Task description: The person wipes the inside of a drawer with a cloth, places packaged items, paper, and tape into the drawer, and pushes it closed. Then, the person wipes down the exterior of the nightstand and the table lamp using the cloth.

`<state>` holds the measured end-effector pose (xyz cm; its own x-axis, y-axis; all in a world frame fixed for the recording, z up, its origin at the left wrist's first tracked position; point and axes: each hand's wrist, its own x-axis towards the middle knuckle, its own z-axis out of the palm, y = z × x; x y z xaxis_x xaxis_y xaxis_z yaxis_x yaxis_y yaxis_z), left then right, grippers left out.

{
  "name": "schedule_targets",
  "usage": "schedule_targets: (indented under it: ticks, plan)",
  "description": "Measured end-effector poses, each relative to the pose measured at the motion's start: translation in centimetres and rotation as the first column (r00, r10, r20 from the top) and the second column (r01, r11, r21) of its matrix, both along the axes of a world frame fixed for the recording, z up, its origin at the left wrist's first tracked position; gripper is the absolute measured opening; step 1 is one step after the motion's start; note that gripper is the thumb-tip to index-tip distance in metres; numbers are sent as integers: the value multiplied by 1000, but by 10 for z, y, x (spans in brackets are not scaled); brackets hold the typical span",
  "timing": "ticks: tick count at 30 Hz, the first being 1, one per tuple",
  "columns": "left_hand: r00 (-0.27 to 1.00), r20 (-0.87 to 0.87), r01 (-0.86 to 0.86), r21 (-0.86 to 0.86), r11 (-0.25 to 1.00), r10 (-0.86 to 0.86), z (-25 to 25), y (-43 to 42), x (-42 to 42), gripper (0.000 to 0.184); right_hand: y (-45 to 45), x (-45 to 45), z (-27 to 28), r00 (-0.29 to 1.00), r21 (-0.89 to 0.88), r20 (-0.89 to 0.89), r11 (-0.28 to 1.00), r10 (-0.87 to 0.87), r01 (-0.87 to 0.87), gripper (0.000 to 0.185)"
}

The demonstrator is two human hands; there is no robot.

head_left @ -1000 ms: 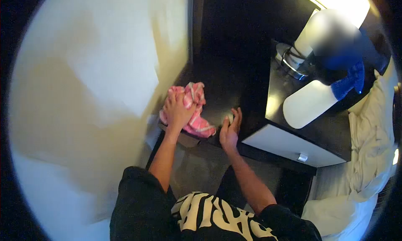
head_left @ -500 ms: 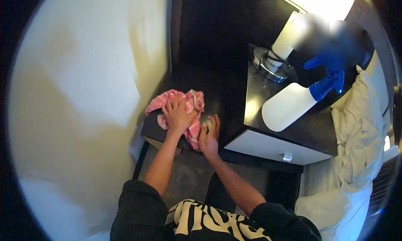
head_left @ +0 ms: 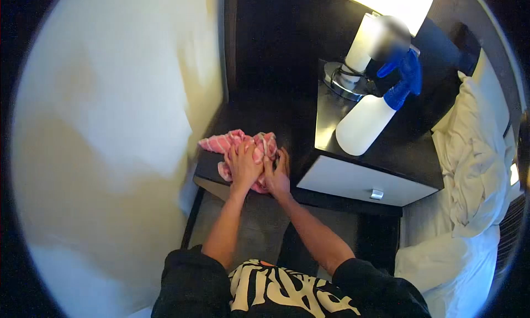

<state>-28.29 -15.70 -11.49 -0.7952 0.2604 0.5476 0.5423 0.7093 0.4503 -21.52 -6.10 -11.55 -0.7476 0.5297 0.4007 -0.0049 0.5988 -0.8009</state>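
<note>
A crumpled pink cloth with white check lines [head_left: 221,143] lies on a low dark shelf. My left hand [head_left: 244,166] presses down on it from above, its fingers bent into the folds. Close beside it, my right hand [head_left: 277,177] is at the cloth's right edge, thumb and fingers curled around a small round object that is mostly hidden now. Part of the cloth bulges between and below both hands.
To the right, a white spray bottle with a blue trigger head [head_left: 364,125] stands on a dark nightstand [head_left: 408,147] with a white drawer. Behind it is a lamp [head_left: 359,47]. A pale curtain [head_left: 110,152] hangs at left; rumpled white bedding [head_left: 475,174] lies at right.
My two hands have come closer together, and the cloth has bunched toward my right hand. The pale round object seen in my right hand before is now mostly covered. The view has shifted slightly.
</note>
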Motion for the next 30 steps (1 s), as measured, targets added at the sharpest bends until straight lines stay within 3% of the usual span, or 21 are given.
schedule_targets:
  ticks: [5,9,11,13,16,17,20,25,28,30]
  plan:
    - [999,29,-39,-31,999,40,9,-14,32,50,1,7,0,998,49,8,997,66,-66,53]
    - [996,90,-23,-56,998,28,6,-13,17,56,4,11,8,974,-149,105,972,200,-184,53]
    - [993,115,-2,-71,997,10,11,-12,4,59,7,14,8,970,-43,89,974,224,-221,52]
    - [980,175,-80,-109,991,98,22,-4,-7,61,10,19,2,970,9,80,973,228,-229,52]
    - [966,215,-118,-133,984,145,23,3,-10,66,8,35,-22,978,411,40,889,205,-203,51]
    - [960,229,-132,-137,982,162,22,4,-16,69,6,42,-23,981,415,29,891,192,-186,51]
    - [959,230,-133,-141,981,163,16,7,-24,74,3,64,-14,941,38,-84,945,328,-326,42]
    - [965,211,-118,-172,978,153,15,5,14,79,16,110,66,920,-42,99,925,379,-377,29]
    - [965,207,-119,-197,973,160,19,12,27,80,27,131,129,936,-53,-169,945,310,-323,20]
    - [961,210,-135,-214,967,181,17,15,40,81,44,141,158,888,119,-429,985,166,-127,17]
